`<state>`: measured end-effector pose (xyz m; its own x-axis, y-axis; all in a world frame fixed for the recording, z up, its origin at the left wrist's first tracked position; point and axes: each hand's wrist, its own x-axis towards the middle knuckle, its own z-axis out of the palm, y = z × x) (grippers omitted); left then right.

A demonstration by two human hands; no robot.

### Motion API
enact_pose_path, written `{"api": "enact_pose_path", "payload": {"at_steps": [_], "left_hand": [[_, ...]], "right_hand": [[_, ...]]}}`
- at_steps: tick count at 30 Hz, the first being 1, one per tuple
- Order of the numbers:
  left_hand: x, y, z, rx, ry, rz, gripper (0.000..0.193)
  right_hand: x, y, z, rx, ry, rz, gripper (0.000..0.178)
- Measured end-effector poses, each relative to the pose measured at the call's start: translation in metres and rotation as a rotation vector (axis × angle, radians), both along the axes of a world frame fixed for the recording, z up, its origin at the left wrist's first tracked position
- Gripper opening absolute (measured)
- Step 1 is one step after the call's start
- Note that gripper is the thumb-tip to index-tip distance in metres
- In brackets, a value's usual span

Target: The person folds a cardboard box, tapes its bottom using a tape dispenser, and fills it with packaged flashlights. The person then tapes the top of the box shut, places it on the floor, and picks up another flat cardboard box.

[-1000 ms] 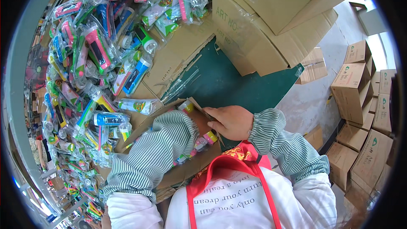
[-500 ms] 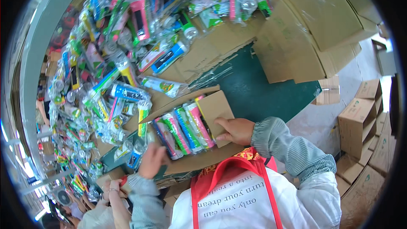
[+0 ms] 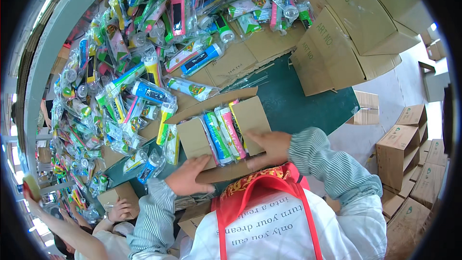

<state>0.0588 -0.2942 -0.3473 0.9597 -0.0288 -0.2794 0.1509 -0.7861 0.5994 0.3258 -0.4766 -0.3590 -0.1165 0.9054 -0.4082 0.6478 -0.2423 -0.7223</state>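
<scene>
In front of me is an open cardboard box (image 3: 230,171) holding a row of bagged, colourful plastic flashlights (image 3: 219,139). The box's left end flap (image 3: 191,137) and right end flap (image 3: 251,114) are folded inward over part of the row. My left hand (image 3: 190,175) lies with fingers spread at the near edge of the left flap, thumb apart. At the opposite end, my right hand (image 3: 273,149) rests with outstretched fingers on the right flap and near corner. Neither hand holds a flashlight.
A large heap of bagged flashlights (image 3: 175,14) spreads over the green table (image 3: 284,101) to the far left. Big cartons (image 3: 327,48) stand at the far right, and more boxes (image 3: 399,144) are stacked on the floor. A co-worker's hand (image 3: 119,210) touches another box at lower left.
The left end flap has folded inward, covering the left flashlights. My left hand has moved right onto it, and my right hand has opened from its grip on the right flap.
</scene>
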Motion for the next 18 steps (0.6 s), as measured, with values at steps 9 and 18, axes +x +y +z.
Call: {"api": "enact_pose_path", "payload": {"at_steps": [9,18], "left_hand": [[0.01,-0.008,-0.059,0.508,0.101,0.673,0.071],[-0.005,-0.055,-0.085,0.082,0.055,1.151,0.08]], "right_hand": [[0.009,0.006,-0.072,0.396,-0.981,-0.208,0.062],[0.013,-0.014,-0.065,-0.075,-0.396,-0.3,0.061]]}}
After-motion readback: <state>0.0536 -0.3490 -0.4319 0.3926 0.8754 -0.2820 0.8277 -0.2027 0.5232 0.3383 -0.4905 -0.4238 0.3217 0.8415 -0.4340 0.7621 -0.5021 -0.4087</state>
